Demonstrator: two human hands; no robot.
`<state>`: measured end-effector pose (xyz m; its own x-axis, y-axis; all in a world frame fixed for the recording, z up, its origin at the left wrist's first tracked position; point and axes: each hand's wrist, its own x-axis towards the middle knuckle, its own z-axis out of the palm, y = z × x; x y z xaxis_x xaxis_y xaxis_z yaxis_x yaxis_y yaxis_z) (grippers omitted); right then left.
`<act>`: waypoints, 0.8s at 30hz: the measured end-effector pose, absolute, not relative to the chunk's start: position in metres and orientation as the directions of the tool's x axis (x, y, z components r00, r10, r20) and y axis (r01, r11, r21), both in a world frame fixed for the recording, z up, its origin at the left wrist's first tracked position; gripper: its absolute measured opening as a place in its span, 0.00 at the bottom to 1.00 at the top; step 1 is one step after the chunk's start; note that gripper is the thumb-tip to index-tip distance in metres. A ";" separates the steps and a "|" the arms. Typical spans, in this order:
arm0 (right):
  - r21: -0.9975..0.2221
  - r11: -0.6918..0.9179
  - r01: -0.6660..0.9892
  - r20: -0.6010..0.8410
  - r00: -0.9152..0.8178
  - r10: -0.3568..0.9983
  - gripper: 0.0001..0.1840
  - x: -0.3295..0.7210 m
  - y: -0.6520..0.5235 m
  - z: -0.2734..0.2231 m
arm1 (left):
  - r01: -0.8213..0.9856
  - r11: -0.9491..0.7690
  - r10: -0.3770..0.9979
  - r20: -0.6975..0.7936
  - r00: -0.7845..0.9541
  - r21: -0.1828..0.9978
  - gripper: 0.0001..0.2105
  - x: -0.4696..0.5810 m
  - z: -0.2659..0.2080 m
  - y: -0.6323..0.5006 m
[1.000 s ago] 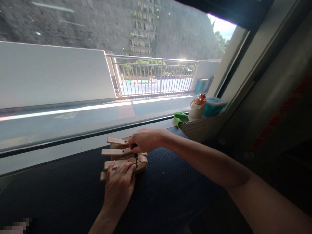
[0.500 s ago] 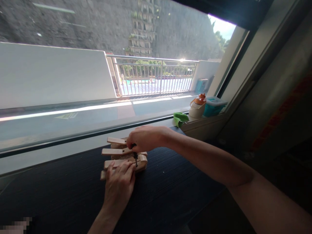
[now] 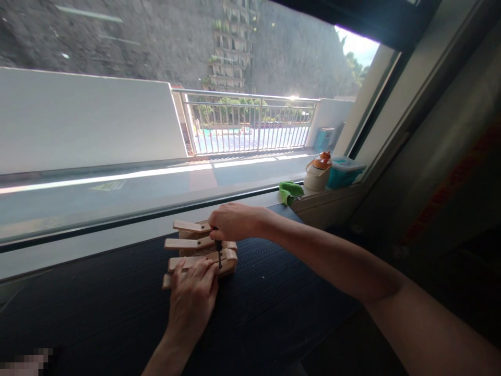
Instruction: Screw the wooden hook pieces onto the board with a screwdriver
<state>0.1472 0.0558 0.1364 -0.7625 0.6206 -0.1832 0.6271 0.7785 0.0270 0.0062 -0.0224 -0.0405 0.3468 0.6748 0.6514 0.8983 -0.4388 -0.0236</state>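
Note:
On the dark table lies a light wooden piece (image 3: pixel 188 244) with several raised slats on its left side, each with a dark screw or hole. My right hand (image 3: pixel 230 222) is closed around the top of a small dark screwdriver (image 3: pixel 219 249), held upright over the nearer right part of the wood. Its tip meets the wood close to my left fingertips. My left hand (image 3: pixel 195 284) grips the two nearer slats from above, its fingers bent over them and covering part of them. The left thumb is mostly out of sight.
A window with a sill borders the far side of the dark table (image 3: pixel 270 297). Along the sill are a green cloth (image 3: pixel 290 192), a cream bottle with an orange top (image 3: pixel 318 172) and a teal box (image 3: pixel 344 173). A pixelated patch covers something at the lower left.
My right hand has turned slightly and shifted a little to the right, and more of the screwdriver's handle shows below it. My left hand and the wooden piece stay practically in place.

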 end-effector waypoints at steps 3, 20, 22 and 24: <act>0.014 0.759 0.651 -0.207 -0.741 0.639 0.14 0.149 0.049 0.146 | 0.894 -0.447 0.665 0.657 0.354 -0.030 0.11 0.006 -0.041 -0.022; -0.032 0.795 0.606 -0.170 -0.787 0.593 0.14 0.150 0.057 0.123 | 0.896 -0.444 0.678 0.647 0.350 -0.020 0.11 0.007 -0.039 -0.023; -0.016 0.797 0.603 -0.187 -0.785 0.590 0.14 0.149 0.055 0.126 | 0.896 -0.443 0.676 0.649 0.349 -0.020 0.11 0.006 -0.039 -0.023; -0.025 0.806 0.592 -0.204 -0.792 0.575 0.14 0.149 0.052 0.130 | 0.896 -0.444 0.676 0.649 0.349 -0.019 0.11 0.006 -0.040 -0.023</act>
<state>0.1489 0.0524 0.1298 -0.7922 0.5751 -0.2043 0.5916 0.8058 -0.0254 0.0061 -0.0230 -0.0396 0.3492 0.6755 0.6494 0.8956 -0.4444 -0.0194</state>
